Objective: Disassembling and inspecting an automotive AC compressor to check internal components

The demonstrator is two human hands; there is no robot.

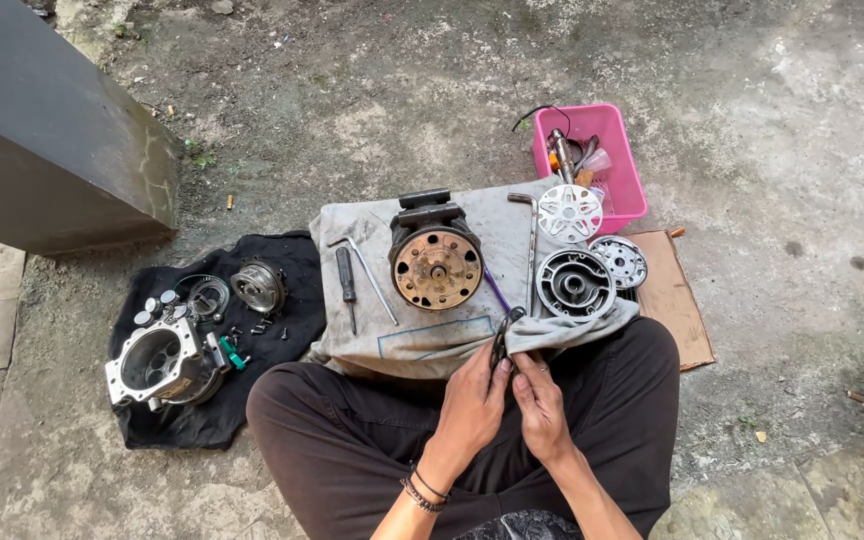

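Both hands meet over the lap: the left hand [474,395] and the right hand [539,400] are closed together around a small dark pair of pliers [501,340], whose tips point away from the person toward the near edge of a grey cloth [372,335]. Just beyond the tool, on that cloth, stands a rusty-faced compressor [436,258], with a round ribbed pulley [575,283] to its right and a white spoked plate [569,212] farther off. A screwdriver [346,275] and a bent hex key [371,277] lie left of the compressor. Past the white plate sits a pink basket [628,180] of tools, and a piece of cardboard [677,300] lies at the right. Well to the left, a black cloth [282,330] carries a silver housing [160,360] and small parts.
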